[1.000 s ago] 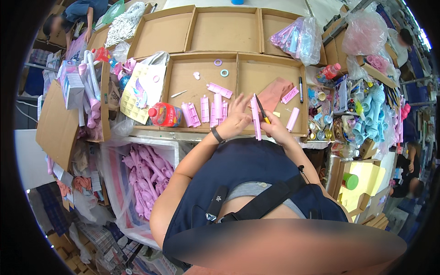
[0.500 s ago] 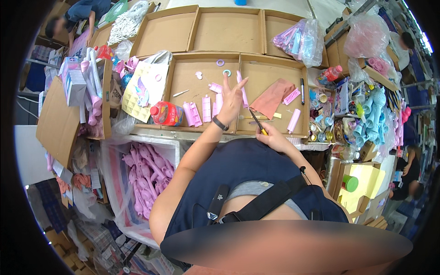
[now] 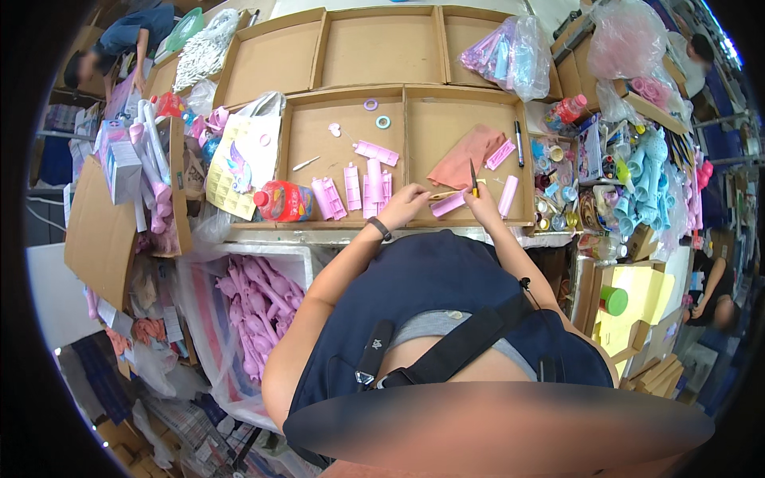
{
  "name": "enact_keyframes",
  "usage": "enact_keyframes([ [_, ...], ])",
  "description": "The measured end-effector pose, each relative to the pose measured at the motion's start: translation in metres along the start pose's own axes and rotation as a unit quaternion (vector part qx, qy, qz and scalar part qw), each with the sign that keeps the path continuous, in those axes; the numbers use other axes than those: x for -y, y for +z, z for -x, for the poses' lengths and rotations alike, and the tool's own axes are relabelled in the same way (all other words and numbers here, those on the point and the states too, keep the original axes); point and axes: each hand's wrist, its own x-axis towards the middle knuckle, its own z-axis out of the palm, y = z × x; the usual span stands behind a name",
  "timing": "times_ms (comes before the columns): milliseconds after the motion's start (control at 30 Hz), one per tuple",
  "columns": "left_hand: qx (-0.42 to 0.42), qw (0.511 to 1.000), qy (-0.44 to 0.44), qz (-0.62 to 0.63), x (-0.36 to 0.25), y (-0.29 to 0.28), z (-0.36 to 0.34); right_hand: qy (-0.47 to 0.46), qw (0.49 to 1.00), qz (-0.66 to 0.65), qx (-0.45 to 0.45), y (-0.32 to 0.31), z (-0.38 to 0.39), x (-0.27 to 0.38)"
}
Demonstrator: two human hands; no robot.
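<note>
In my right hand (image 3: 483, 209) is a slim pointed tool (image 3: 473, 173) with a dark tip and a yellow part near my fingers, tip pointing away from me. A pink half-round plastic piece (image 3: 449, 205) lies at my right fingertips, between both hands. My left hand (image 3: 405, 205) is closed at the tray's middle divider, its fingertips beside a thin yellowish stick (image 3: 443, 195); whether it grips that stick is unclear. Several similar pink pieces (image 3: 351, 186) lie left of it in the cardboard tray (image 3: 319, 126). To the right, another pink piece (image 3: 508, 197) rests by a salmon-coloured cloth (image 3: 466, 155).
A red bottle (image 3: 284, 201) stands at the tray's left front. Two tape rolls (image 3: 383, 122) and a black marker (image 3: 519, 143) lie inside. Small paint pots (image 3: 562, 193) crowd the right side. Below left, a lined crate (image 3: 187, 311) holds pink doll-like parts (image 3: 253, 307). Another person (image 3: 147, 32) bends at far left.
My left hand has come back toward me from the middle of the tray, its fingers closing. The right hand has moved right and its tool now points more upright. The view has shifted slightly.
</note>
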Motion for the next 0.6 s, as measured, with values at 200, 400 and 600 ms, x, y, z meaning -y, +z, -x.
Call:
enact_keyframes([
  [200,0.019,0.996,0.016,-0.087,0.025,0.012,-0.011,0.095,0.98,0.149,-0.092,-0.002,-0.02,-0.063],
  [400,0.091,0.89,0.205,-0.398,0.035,0.057,-0.059,0.083,0.985,0.022,-0.149,-0.003,-0.028,-0.082],
  [600,0.114,0.795,0.242,-0.544,0.057,0.077,-0.081,0.082,0.984,-0.058,-0.15,-0.011,-0.005,-0.08],
])
